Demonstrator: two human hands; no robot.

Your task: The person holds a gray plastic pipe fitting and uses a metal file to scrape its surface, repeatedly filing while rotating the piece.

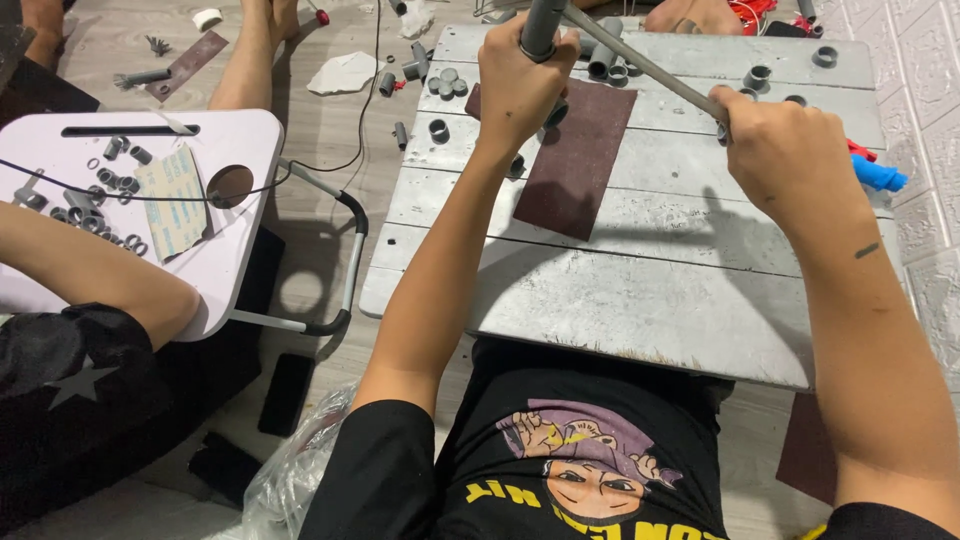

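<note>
pipe: grey plastic pipe (541, 28), upright at far centre, over the grey plank table (640, 290)
left hand: left hand (520, 85) fingers wrapped tight round the pipe
right hand: right hand (785, 150) fist closed on a thin metal rod (640, 62) slanting to the pipe
under the hands: dark sandpaper sheet (575, 160), cut pipe rings (447, 82) nearby
left: white lap tray (240, 135) holding more rings, another person's arm (95, 275) on it

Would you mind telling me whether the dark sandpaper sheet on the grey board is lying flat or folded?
Flat. The dark sandpaper sheet lies spread on the grey board, its lower corners and straight edges showing; the left hand hides its top corner.
</note>
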